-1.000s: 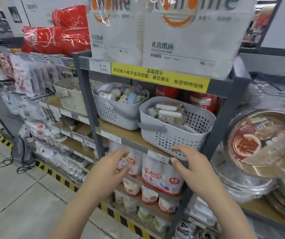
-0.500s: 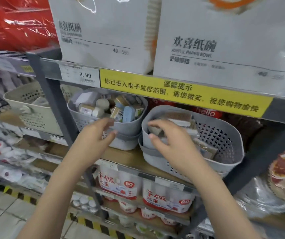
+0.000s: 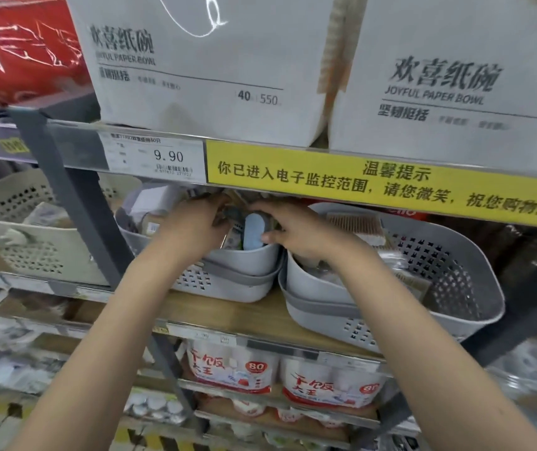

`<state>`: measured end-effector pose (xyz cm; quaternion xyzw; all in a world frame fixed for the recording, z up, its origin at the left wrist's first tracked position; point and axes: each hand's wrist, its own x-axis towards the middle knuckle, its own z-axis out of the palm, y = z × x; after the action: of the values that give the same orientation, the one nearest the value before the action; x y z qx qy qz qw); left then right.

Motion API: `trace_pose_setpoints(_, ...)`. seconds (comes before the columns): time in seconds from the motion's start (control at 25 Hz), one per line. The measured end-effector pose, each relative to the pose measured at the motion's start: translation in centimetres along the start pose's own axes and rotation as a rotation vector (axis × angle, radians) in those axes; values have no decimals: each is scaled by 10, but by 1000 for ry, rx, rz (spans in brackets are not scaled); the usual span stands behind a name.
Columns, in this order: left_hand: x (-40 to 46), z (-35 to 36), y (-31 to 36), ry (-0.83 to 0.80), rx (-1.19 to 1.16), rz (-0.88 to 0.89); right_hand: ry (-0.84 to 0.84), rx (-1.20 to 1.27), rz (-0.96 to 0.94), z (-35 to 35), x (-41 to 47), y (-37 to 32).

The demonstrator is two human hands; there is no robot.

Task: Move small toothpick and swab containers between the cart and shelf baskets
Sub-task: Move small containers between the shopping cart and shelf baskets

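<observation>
Both hands are inside the middle grey perforated plastic basket (image 3: pixel 228 271) on the wooden shelf board (image 3: pixel 244 314). Left hand (image 3: pixel 192 226) reaches in from the left with fingers curled down into the pile of small containers; what they close on is hidden, so I cannot tell if it has anything. Right hand (image 3: pixel 296 232) comes across from the right, thumb pressed on the side of the pale blue rounded plastic container (image 3: pixel 253 231), fingers arched over its top; reads as a pinch on it.

Doing the step well, my read:
- lift the blue container straight up. The yellow notice strip (image 3: pixel 374 187) on the shelf edge above sits close over the basket, so little headroom.
- use the left hand to hold neighbours down, or they ride up with it.
- clear the basket rim before swinging out; the second grey perforated basket (image 3: pixel 439 288) sits just beside on the right.

Versus 0.5 s ago: both hands were short of the baskets, fingers loosely spread, right hand over the right basket. Now both are in the middle basket and the right hand has crossed over. Camera is closer and tilted up. No cart visible.
</observation>
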<state>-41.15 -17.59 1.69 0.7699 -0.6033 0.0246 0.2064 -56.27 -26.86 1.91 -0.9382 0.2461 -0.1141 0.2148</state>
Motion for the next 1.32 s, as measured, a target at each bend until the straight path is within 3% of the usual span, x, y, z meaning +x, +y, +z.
trace_pose_setpoints(0.2, 13, 5, -8, -61, 31, 25, 1, -121, -12, -8, 1, 2)
trace_pose_setpoints(0.4, 16, 4, -19, -72, -151, 37, 66, -226, -54, -12, -3, 1)
trace_pose_setpoints(0.6, 12, 1, -20, -27, -279, 2, 133, -68, -2, -22, -16, 4)
trace_pose_setpoints(0.84, 0, 0, -8, 169, -314, 0, 337, -59, 7, -19, -51, 5)
trace_pose_setpoints(1.04, -31, 5, 2, 467, -311, 225, 638, 82, 40, -10, -104, 2)
trace_pose_setpoints(1.2, -68, 12, 37, 637, -296, 415, 812, 26, 0, 0, -165, -5)
trace_pose_setpoints(1.32, -99, 29, 67, 617, -453, 480, 888, 110, 91, 7, -225, -9)
